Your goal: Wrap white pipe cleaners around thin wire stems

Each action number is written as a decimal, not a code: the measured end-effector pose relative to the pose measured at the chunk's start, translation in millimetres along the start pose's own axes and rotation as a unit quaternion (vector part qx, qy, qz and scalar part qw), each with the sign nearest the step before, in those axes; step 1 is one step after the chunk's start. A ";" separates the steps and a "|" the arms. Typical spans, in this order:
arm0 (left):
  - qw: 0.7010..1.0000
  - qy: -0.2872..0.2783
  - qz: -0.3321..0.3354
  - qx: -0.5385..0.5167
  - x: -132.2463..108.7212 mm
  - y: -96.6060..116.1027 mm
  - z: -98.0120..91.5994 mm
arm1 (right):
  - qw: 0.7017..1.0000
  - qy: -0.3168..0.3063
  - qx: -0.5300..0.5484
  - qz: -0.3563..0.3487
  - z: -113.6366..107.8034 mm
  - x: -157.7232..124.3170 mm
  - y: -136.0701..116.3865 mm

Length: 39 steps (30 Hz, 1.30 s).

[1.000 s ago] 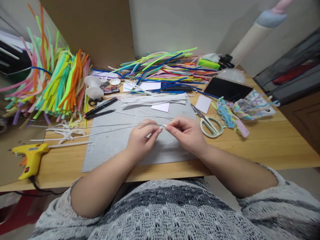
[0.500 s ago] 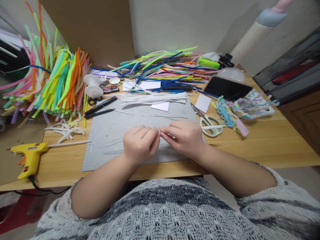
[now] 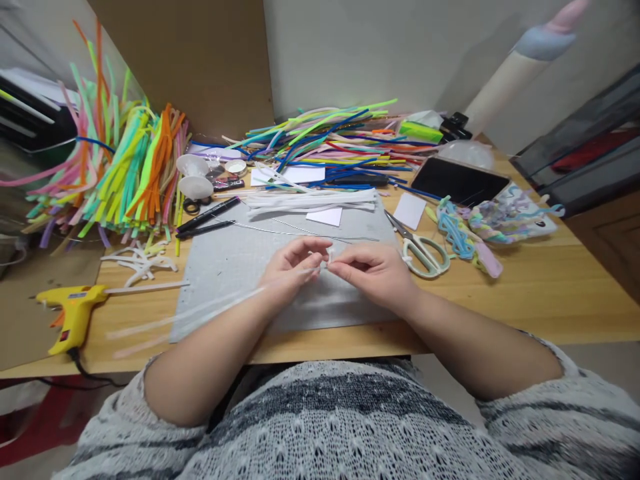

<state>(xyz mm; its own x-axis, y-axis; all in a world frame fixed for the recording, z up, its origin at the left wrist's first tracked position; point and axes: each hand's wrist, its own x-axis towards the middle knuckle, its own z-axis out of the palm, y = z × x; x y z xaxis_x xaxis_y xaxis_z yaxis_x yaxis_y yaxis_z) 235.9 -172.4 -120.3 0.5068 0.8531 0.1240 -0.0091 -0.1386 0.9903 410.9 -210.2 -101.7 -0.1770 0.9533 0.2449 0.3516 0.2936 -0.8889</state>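
Above the grey cutting mat (image 3: 220,267), my left hand (image 3: 296,268) pinches a white pipe cleaner (image 3: 235,298), whose long part trails left over my forearm, smeared by motion. My right hand (image 3: 373,270) pinches the small bent white end between thumb and forefinger. The fingertips of both hands almost meet. Behind them on the mat lie a bundle of white pipe cleaners (image 3: 315,201), thin wires (image 3: 295,233) and a small white card (image 3: 325,217).
A yellow glue gun (image 3: 75,317) and short white pieces (image 3: 143,261) lie left. Coloured pipe cleaners (image 3: 130,173) stand behind them. Scissors (image 3: 425,253), a phone (image 3: 457,180) and a braided pastel piece (image 3: 500,220) lie right. Black pens (image 3: 207,217) rest on the mat.
My left hand has turned and its fingers have opened up somewhat, so the white pipe cleaner now shows between the hands and trailing left. The view has shifted slightly.
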 end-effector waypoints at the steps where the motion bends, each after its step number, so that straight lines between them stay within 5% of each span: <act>1: 0.998 -0.027 -0.012 -0.055 2.1 0.8 -1.7 | 1.000 -0.024 -0.005 0.003 -0.1 -0.6 -0.4; 4: 0.989 -0.093 -0.002 -0.111 4.3 5.7 -6.1 | 0.996 -0.091 -0.011 -0.006 0.1 -1.7 -1.1; 7: 0.988 -0.090 -0.017 -0.123 3.9 6.9 -6.8 | 0.993 -0.113 0.023 -0.004 0.8 -0.5 -2.5; 11: 0.992 -0.033 -0.054 -0.112 3.9 4.1 -4.4 | 0.994 -0.048 0.093 0.020 1.4 3.2 -5.6; 15: 0.997 0.039 0.029 0.059 0.9 6.3 -0.7 | 0.994 0.028 0.098 0.034 3.3 4.4 -2.1; 21: 0.889 0.103 0.258 0.365 -9.9 3.0 4.5 | 0.994 0.079 -0.064 0.025 6.3 0.2 7.0; 28: 0.799 0.150 0.274 0.514 -12.9 6.9 5.6 | 0.952 0.014 -0.304 -0.037 1.7 -1.5 3.2; 33: 0.838 0.172 0.161 0.493 -8.0 15.1 0.4 | 0.932 0.013 -0.350 -0.089 2.0 -0.3 6.1; 39: 0.895 0.024 0.043 0.444 -6.0 12.5 -1.4 | 0.912 -0.004 -0.390 -0.127 -0.4 1.7 8.0</act>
<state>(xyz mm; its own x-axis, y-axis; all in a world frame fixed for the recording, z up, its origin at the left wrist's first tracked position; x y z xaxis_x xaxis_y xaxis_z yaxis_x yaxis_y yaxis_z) 231.5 -178.6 -108.5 0.4993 0.8378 0.2209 0.6532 -0.5314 0.5394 413.8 -206.2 -108.2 -0.3492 0.8478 0.3992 0.8448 0.4692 -0.2573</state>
